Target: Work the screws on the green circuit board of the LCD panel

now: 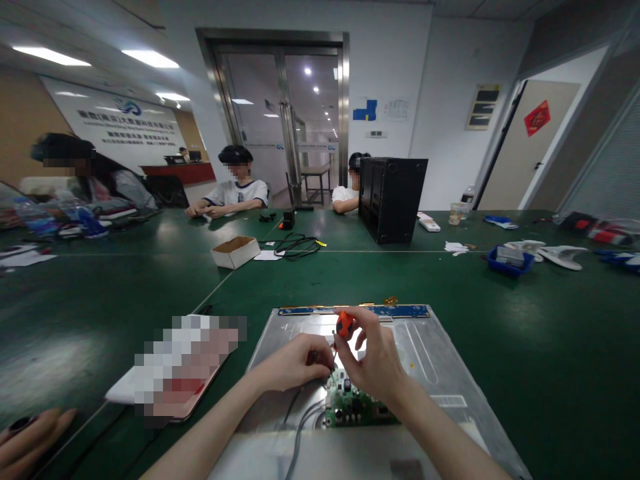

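Note:
A flat metal display panel [425,347] lies in front of me, with a narrow blue circuit strip [410,311] along its far edge. On its near half sits a green circuit board [357,408], partly covered by my right hand. My right hand [375,357] is closed on the orange and black handle of a screwdriver [345,325], held above the panel with its tip pointing down. Close to the board's far left corner, my left hand [305,360] pinches its fingers together near the screwdriver's tip; what they hold is too small to tell. Grey cables [299,427] run from beside the board toward me.
Left of the panel lies a pinkish, partly blurred flat object [200,373]; another person's hand [37,433] rests nearby. Farther off are a cardboard box [235,253], a coiled black cable [300,248], a black computer case [395,200] and a blue tray [510,261]. Several people sit around the green table [240,293].

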Motion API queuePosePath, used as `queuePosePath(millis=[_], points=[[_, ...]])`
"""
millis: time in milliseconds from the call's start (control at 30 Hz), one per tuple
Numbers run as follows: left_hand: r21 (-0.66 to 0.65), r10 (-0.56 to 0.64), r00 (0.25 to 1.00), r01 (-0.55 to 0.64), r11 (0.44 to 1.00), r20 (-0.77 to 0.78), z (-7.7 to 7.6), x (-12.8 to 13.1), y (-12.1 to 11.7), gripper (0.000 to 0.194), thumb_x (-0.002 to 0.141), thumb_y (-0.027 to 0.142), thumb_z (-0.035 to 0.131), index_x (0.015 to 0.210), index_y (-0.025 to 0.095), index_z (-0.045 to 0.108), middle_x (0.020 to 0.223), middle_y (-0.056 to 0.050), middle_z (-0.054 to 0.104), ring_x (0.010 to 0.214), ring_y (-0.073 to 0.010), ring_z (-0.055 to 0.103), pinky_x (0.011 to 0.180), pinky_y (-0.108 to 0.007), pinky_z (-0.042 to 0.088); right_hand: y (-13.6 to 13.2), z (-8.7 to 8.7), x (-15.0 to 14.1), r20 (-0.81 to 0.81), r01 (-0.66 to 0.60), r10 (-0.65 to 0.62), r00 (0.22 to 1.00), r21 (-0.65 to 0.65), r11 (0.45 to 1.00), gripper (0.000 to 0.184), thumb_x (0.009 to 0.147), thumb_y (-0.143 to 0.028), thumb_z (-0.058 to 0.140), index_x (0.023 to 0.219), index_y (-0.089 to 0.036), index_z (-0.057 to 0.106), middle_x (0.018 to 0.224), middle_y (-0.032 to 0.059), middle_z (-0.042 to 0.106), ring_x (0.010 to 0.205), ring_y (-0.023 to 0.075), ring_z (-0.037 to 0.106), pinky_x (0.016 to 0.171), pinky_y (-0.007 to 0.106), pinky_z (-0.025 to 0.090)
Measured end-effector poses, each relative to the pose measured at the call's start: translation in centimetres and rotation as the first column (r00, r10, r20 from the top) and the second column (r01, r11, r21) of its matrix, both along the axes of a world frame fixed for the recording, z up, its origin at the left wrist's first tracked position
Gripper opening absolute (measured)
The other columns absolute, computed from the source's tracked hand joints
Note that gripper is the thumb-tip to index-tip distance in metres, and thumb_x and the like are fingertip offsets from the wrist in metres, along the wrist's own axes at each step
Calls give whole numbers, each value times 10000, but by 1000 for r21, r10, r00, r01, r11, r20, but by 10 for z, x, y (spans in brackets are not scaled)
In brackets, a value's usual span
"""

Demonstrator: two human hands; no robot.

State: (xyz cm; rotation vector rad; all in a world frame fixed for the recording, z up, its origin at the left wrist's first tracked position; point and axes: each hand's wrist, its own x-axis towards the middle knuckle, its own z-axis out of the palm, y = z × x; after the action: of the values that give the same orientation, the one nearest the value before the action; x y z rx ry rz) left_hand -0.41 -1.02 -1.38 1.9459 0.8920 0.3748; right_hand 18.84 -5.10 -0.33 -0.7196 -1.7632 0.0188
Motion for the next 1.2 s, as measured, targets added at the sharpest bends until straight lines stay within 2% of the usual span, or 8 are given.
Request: queuePosePath(millis=[167,367,533,767,967,1200], points=[[-7,2,999,-1,1000,36,-2,2,0,104,755,264,691,775,172,647,690,30,572,652,-143,496,619,-239,391,0,2,0,-17,-36,36,999,1,999,405,933,-183,558,1309,-219,411,962,65,648,674,154,629,479,229,498],[-21,-2,999,3,1000,49,-5,1,0,88,747,244,689,798,176,667,707,27,585,669,-150,511,632,-242,408,2,2,0,-25,27,-26,999,9,1000,282,976,-253,581,1238,-250,477,979,47,585,662,138,596,461,219,480],[10,-19,997,18,1000,69,-7,0,2,56,731,191,676,781,169,678,723,20,603,686,-154,526,638,-239,410,1,3,0,6,34,-34,999,5,999,312,993,-246,546,1301,-249,493,1011,61,614,631,129,594,477,234,504],[43,-48,996,45,998,71,-4,1,3,56,747,220,688,748,165,693,718,8,615,687,-159,531,640,-239,407,-1,5,0,21,-7,7,1000,17,1000,403,957,-164,495,1354,-209,440,1009,82,681,663,151,617,491,245,502],[28,-47,997,45,999,68,-7,0,4,65,742,216,678,771,165,707,751,-4,640,696,-166,551,652,-249,425,1,3,0,9,9,-9,1000,37,999,341,978,-240,561,1302,-229,454,933,45,662,644,148,595,477,236,493],[33,6,999,-8,999,43,-7,1,2,61,729,213,676,768,167,686,723,9,631,676,-161,548,635,-248,418,2,2,1,45,67,-67,997,0,998,345,1004,-253,530,1348,-253,499,1029,71,641,647,135,618,484,236,522]])
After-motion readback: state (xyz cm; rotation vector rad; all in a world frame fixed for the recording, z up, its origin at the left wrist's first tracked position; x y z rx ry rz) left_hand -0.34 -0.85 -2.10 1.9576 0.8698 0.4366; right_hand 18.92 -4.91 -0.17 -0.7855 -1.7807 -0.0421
